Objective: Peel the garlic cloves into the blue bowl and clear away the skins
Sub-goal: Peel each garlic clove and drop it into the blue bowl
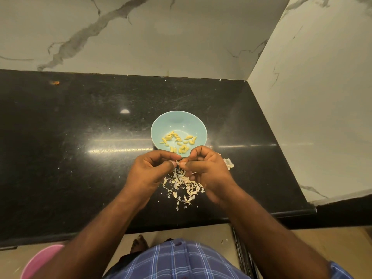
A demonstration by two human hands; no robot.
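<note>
Blue bowl: on black counter, near its front edge, holding a scatter of peeled cloves; left hand: fingers curled, thumb and forefinger pinching a garlic clove just in front of the bowl; right hand: fingers curled, tips pinching the same clove from the other side; loose skins: heaped on the counter under and between the hands, a larger piece beside the right hand; pink tub: floor, lower left.

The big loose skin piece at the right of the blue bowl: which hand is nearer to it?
Right. The right hand lies just beside the big skin piece; the left hand is farther, across the clove.
</note>
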